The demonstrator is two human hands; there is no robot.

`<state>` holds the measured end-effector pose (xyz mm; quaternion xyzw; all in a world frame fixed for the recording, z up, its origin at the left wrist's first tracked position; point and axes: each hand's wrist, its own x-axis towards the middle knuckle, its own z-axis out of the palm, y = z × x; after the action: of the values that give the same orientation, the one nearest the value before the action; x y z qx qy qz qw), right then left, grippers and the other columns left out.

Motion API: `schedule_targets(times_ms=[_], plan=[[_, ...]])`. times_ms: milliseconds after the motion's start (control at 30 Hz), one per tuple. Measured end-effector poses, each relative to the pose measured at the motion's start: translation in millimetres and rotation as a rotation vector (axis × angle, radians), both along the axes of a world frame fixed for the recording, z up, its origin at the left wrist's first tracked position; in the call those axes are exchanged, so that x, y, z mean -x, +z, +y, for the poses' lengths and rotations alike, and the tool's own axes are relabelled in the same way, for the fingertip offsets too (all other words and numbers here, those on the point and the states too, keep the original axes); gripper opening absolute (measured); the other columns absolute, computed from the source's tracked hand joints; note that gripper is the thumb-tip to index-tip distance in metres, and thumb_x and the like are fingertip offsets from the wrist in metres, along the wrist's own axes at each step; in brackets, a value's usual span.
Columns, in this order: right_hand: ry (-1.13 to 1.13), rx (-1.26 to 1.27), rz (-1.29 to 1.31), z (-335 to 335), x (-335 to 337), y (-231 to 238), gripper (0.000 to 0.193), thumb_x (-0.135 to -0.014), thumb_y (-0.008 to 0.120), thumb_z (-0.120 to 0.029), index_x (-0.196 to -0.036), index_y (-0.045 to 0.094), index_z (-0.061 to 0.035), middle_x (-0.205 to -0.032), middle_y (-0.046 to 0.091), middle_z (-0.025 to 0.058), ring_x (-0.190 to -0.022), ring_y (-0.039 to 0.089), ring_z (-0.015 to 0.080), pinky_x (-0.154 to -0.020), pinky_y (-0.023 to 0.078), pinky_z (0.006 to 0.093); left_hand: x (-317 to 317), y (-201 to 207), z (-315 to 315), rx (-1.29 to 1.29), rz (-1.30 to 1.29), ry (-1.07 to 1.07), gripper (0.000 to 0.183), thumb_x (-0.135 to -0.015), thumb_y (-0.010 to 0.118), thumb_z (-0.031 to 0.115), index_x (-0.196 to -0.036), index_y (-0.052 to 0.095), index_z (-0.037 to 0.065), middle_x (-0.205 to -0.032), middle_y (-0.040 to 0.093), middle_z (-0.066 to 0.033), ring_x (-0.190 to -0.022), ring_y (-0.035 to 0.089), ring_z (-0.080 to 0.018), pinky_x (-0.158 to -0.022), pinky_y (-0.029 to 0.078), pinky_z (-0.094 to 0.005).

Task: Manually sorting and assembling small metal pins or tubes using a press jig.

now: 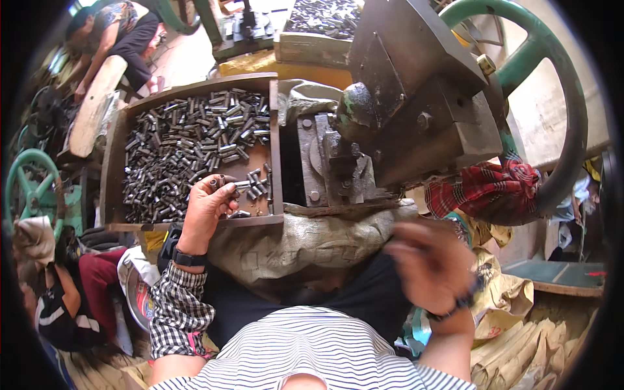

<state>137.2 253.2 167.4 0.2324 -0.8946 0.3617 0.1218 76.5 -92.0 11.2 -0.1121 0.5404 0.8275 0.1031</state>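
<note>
The left hand [213, 201] reached over the near edge of a wooden tray [275, 146], close to its near right corner. Its thumb and fingers were drawn together on a small metal tube [242, 184] that stuck out toward the tray's right edge; a darker tube end [221, 181] showed by the forefinger. The tray held a heap of short metal tubes [185, 149], piled thickest from the left edge to the middle, while a few loose ones [259, 187] lay near the right edge, where the brown bottom showed.

The right hand [430, 263] was apart from the tray, below a red checked cloth [484, 188] tied to the rim of a green handwheel [573, 130]. It was badly blurred (so I could not tell how far open it was, or whether it held anything).

Just beyond the tray's right edge stood a dark metal press [422, 84] with a bolted fixture [339, 175] beneath it. A pale sack [312, 237] hung below the fixture.
</note>
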Motion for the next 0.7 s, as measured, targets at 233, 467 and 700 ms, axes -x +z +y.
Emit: schedule_targets(times_ms=[233, 467, 700], plan=[[-0.945, -0.148, 0.564, 110.5, -3.7, 12.0, 0.026, -0.091, 0.050, -0.009, -0.110, 0.055, 0.0082, -0.108, 0.059, 0.0167, -0.097, 0.059, 0.0237, -0.086, 0.046, 0.0343, -12.1, 34.5, 39.0, 0.100, -0.004, -0.031, 0.015, -0.085, 0.064, 0.011, -0.097, 0.059, 0.002, -0.079, 0.064, -0.0050, -0.060, 0.061, -0.0099, -0.049, 0.048, -0.0196], [-0.533, 0.862, 0.423, 118.1, 41.3, -55.5, 0.037, -0.082, 0.065, -0.005, -0.116, 0.054, 0.0023, -0.114, 0.059, 0.0083, -0.098, 0.057, 0.0178, -0.087, 0.047, 0.0320, 45.3, 17.1, 110.4, 0.062, 0.045, -0.176, 0.015, -0.086, 0.062, 0.011, -0.097, 0.057, 0.001, -0.080, 0.062, -0.0061, -0.064, 0.063, -0.0126, -0.052, 0.051, -0.0218], [-0.539, 0.481, 0.325, 119.5, 38.5, 25.8, 0.049, -0.083, 0.058, -0.002, -0.130, 0.044, 0.0029, -0.129, 0.049, 0.0132, -0.113, 0.051, 0.0212, -0.096, 0.041, 0.0358, 96.1, -22.6, 128.8, 0.071, 0.061, -0.103, 0.010, -0.086, 0.060, 0.010, -0.086, 0.055, 0.000, -0.078, 0.064, -0.0083, -0.065, 0.067, -0.0154, -0.051, 0.053, -0.0224]])
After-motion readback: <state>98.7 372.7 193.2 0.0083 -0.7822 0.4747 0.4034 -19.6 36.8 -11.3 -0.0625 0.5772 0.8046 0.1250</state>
